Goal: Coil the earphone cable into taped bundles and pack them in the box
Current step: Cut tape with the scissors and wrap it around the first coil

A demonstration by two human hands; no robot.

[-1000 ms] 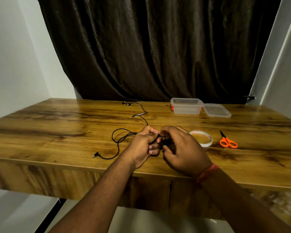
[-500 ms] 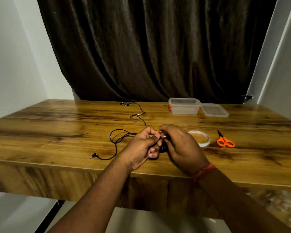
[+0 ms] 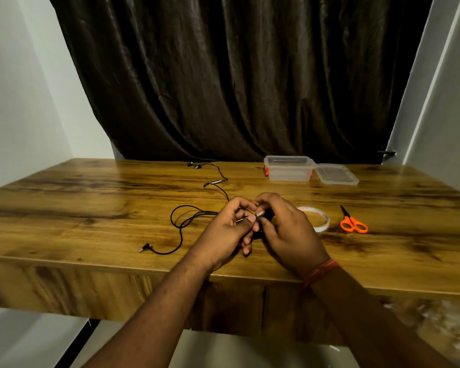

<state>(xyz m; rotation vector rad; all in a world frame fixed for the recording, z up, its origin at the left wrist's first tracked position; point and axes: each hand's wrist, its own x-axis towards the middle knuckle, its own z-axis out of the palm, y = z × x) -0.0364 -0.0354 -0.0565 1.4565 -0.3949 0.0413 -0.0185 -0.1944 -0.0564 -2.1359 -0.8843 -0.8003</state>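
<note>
A black earphone cable [image 3: 181,227] lies looped on the wooden table [image 3: 77,208], its jack plug near the front edge and its earbuds [image 3: 194,165] at the back. My left hand [image 3: 225,232] and my right hand [image 3: 284,229] meet over the table's middle. Both pinch a small dark coil of earphone cable [image 3: 262,221] between their fingertips; most of it is hidden by my fingers. A roll of clear tape [image 3: 318,217] lies just behind my right hand. The clear plastic box [image 3: 288,171] stands open at the back right.
The box's lid [image 3: 336,175] lies flat beside the box. Orange-handled scissors [image 3: 352,223] lie right of the tape. A dark curtain hangs behind the table. White walls close in on both sides.
My hands have stayed together over the same spot, with the fingers shifting slightly around the small coil. The loose cable on the table has not moved.
</note>
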